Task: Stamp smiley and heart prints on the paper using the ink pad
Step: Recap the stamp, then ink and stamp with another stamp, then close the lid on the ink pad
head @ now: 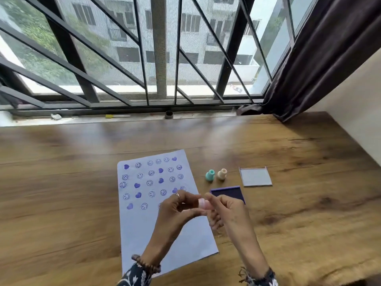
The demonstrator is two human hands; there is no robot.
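Observation:
A white paper (185,238) lies on the wooden table (61,182), its upper half covered with several purple smiley and heart prints. Above its right edge both hands meet around a small pink stamp (203,204). My left hand (181,207) pinches the stamp from the left and my right hand (224,211) grips it from the right. The open purple ink pad (226,191) sits just behind my right hand, partly hidden by it. A teal stamp (210,175) and a beige stamp (222,174) stand upright right of the paper.
The ink pad's lid (255,176) lies flat to the right of the two standing stamps. A barred window and sill run along the table's far edge, with a dark curtain (319,58) at the right. A wall bounds the table on the right.

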